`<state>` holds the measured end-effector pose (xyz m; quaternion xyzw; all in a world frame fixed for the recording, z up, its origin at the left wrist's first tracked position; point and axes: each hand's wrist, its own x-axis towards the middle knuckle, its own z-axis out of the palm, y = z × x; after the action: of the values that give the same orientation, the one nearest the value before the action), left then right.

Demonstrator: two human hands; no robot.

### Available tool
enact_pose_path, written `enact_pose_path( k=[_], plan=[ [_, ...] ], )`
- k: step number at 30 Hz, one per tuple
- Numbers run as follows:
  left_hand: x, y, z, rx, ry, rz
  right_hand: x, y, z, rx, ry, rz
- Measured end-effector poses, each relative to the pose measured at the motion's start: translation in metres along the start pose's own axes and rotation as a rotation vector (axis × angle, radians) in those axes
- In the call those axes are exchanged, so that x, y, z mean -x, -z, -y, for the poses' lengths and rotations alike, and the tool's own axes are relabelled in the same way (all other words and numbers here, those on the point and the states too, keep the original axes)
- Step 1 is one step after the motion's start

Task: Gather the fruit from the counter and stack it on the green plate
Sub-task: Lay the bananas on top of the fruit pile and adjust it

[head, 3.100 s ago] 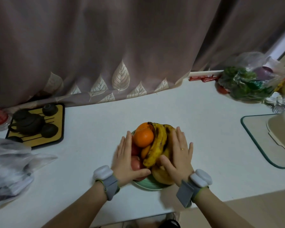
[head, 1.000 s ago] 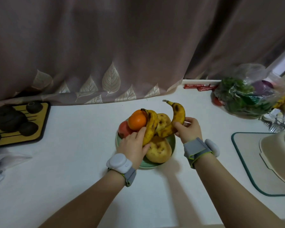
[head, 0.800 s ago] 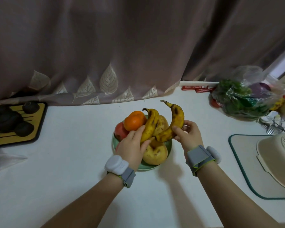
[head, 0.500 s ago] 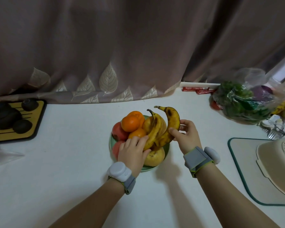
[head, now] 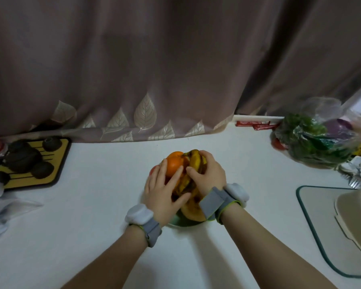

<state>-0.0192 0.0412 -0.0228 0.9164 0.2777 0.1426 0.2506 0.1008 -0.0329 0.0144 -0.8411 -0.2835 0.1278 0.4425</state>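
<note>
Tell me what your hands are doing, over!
Left hand flat on round orange. Right hand curled over spotted yellow bananas. Fruit piled on green plate. Nothing blocking.

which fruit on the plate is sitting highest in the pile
The orange, round and bright, at the top beside the bananas. The left hand rests straight fingers on it; the red fruit sits lower.

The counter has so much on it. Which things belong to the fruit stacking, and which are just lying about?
Part of the job:
green plate
orange
bananas
left hand
right hand

Just lying about:
tea set tray
bag of greens
red packets
green-rimmed board
</note>
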Motion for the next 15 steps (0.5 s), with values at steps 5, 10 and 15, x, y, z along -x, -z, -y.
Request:
enact_pose_path(
  k=[5,10,15],
  plan=[
    [-0.005,-0.003,0.001,0.034,-0.02,-0.01,-0.002,-0.002,-0.01,0.379,-0.028,0.055],
    [-0.003,0.001,0.007,0.091,-0.043,-0.001,0.0,0.009,-0.023,0.096,-0.021,0.274],
    [-0.006,0.008,0.005,0.175,0.044,0.026,0.016,0.022,-0.034,-0.328,-0.134,0.245]
  ],
)
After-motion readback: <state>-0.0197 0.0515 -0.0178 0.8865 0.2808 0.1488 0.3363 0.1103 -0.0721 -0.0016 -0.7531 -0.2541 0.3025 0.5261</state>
